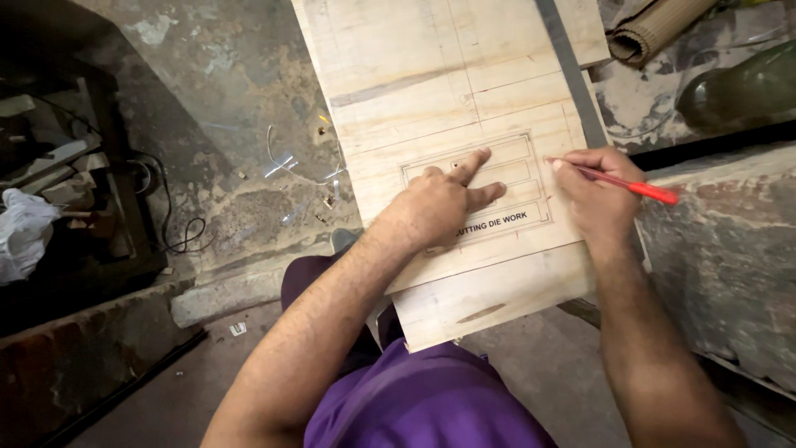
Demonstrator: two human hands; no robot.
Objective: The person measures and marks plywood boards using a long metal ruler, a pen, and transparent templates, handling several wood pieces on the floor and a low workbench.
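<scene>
The right hand [599, 192] is closed narrowly around a red pen [630, 186], its tip touching the board [431, 75] at the right edge of the printed frame [477, 187]. The left hand [444, 203] holds nothing: it lies flat on the board over the frame's left half, index and middle fingers spread and pressing down.

To mark well here, it seems best to keep the left palm's weight on the board so it cannot slide, keep the pen upright enough to track the printed line, and draw with the wrist resting on the wood.

The board is pale wood, resting across the person's purple-clad lap [431, 398] and running away toward the top of the view. A grey steel strip [572, 75] lies along the board's right edge, just beyond the pen. Right of the board's far end sits a rolled mat [655, 29], and further right a dark green bottle [738, 87] lying on its side; whether anything is in it cannot be told. Well left of the board, black cables [178, 224] and a white bag [21, 232] lie on the stained floor.
</scene>
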